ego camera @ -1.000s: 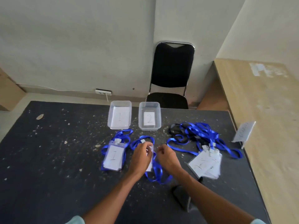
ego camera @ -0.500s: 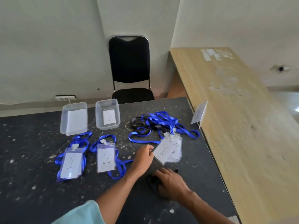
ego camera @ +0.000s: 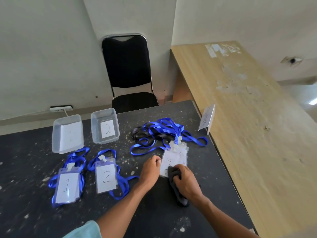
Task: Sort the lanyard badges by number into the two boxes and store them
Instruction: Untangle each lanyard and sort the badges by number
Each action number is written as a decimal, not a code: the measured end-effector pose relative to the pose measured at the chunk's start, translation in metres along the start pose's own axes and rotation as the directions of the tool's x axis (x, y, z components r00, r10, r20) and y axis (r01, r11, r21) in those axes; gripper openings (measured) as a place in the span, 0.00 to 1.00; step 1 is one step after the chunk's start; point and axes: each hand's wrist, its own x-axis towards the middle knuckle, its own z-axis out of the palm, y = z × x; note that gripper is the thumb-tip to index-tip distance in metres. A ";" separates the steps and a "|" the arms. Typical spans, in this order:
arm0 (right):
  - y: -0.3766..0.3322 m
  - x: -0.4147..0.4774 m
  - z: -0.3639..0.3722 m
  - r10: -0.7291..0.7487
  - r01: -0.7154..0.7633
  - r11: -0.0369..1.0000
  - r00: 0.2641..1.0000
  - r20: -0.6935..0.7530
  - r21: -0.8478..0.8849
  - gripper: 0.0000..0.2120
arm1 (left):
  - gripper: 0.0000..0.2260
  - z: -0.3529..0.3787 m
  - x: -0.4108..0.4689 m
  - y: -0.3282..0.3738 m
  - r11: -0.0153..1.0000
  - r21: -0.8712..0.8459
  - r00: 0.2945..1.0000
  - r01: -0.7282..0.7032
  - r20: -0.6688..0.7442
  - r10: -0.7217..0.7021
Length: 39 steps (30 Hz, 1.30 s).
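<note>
Two clear boxes stand at the back of the dark table: box 1 (ego camera: 68, 133) and, to its right, box 2 (ego camera: 105, 126). In front of them lie a badge marked 1 (ego camera: 67, 187) and a badge marked 2 (ego camera: 105, 177), each with a blue lanyard. Further right is a stack of badges (ego camera: 173, 159), top one marked 1, trailing a tangle of blue and black lanyards (ego camera: 159, 133). My left hand (ego camera: 150, 169) touches the stack's left edge. My right hand (ego camera: 186, 180) presses a dark grey cloth (ego camera: 178, 191) onto the stack's lower corner.
A black chair (ego camera: 127, 73) stands behind the table. A wooden counter (ego camera: 248, 109) runs along the right side, with a small clear sign stand (ego camera: 206, 117) at its edge. A power strip (ego camera: 60, 108) lies on the floor by the wall.
Both hands left the badge marked 2 and moved right to the stack. My right hand picked up the cloth from the table front and brought it onto the stack.
</note>
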 end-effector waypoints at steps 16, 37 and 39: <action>-0.041 0.033 0.012 -0.173 0.180 0.970 0.983 0.056 -0.163 0.20 | 0.06 -0.044 -0.028 -0.044 0.851 -0.448 0.954 0.272 0.239 -0.179; -0.030 0.011 0.053 -0.533 0.607 0.714 0.794 0.291 -0.350 0.15 | 0.05 -0.047 -0.011 -0.046 0.899 -0.355 0.960 0.256 -0.012 -0.279; -0.027 0.005 0.048 -0.538 0.664 0.653 0.745 0.395 -0.364 0.15 | 0.04 -0.049 -0.012 -0.048 0.898 -0.358 0.961 0.255 -0.007 -0.276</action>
